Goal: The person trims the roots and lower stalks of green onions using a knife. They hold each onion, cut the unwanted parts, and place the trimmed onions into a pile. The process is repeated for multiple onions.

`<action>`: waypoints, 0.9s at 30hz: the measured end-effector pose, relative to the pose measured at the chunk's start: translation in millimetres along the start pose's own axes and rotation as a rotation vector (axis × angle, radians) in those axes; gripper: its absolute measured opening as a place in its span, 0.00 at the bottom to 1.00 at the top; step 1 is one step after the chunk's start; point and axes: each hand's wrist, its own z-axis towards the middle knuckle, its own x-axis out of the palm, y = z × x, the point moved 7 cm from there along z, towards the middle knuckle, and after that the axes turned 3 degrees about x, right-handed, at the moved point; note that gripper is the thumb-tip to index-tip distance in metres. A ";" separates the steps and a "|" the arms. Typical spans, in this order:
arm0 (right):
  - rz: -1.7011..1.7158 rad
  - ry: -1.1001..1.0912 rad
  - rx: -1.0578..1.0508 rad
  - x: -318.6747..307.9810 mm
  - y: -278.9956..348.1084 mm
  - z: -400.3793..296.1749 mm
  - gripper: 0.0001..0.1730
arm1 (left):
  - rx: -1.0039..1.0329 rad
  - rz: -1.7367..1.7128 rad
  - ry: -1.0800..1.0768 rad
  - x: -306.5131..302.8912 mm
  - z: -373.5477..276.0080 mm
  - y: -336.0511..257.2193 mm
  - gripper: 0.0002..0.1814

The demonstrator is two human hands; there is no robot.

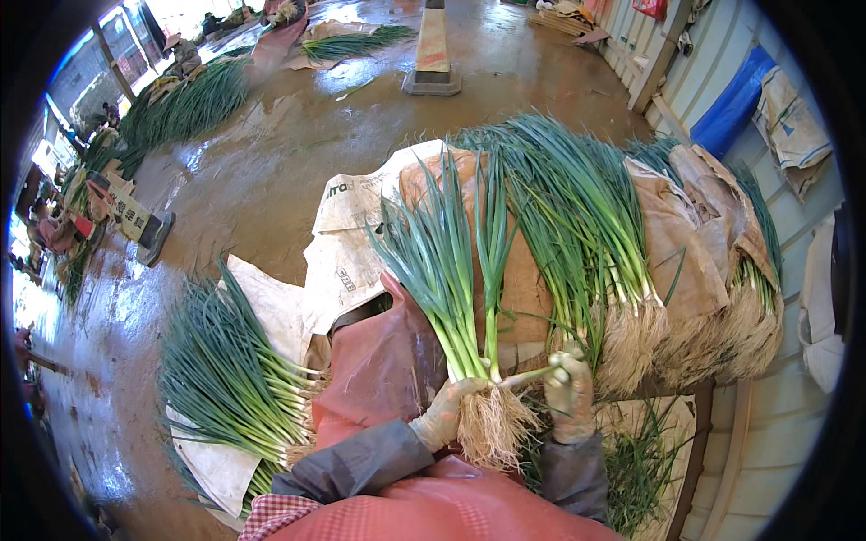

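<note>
In my gloved left hand (441, 414) is a small bunch of green onions (454, 297), gripped around its white stem bases. Their leaves fan away from me, and pale roots (495, 427) hang below the grip. My gloved right hand (570, 392) pinches the end of a pale green strip (531, 376), which stretches sideways to the base of the bunch; whether it is a leaf or an outer sheath is hard to tell. Just beyond that hand lies a large heap of green onions (575, 203), roots toward me. A red apron (433, 504) covers my lap.
To my left, bundled green onions (233, 365) lie on sacking. Right of the heap, more onions are wrapped in brown sacks (676, 250). Leaf scraps (639, 460) cover a sheet at lower right, beside a corrugated metal wall (764, 433). A post base (431, 74) stands on the wet floor; people work far left.
</note>
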 end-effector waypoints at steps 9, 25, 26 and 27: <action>-1.272 -0.127 0.284 53.7 -29.9 101.0 0.18 | 0.088 0.183 -0.026 10.6 2.8 -2.2 0.21; -1.126 -0.141 0.270 45.5 19.4 20.2 0.17 | 0.139 0.376 -0.071 14.0 -1.7 -16.3 0.11; -1.215 -0.051 0.428 34.9 -13.4 22.9 0.19 | 0.167 0.456 -0.050 17.3 -1.7 -17.8 0.11; -1.465 -0.021 0.460 31.6 -36.5 22.9 0.21 | 0.146 0.431 -0.029 17.0 -0.1 -13.1 0.11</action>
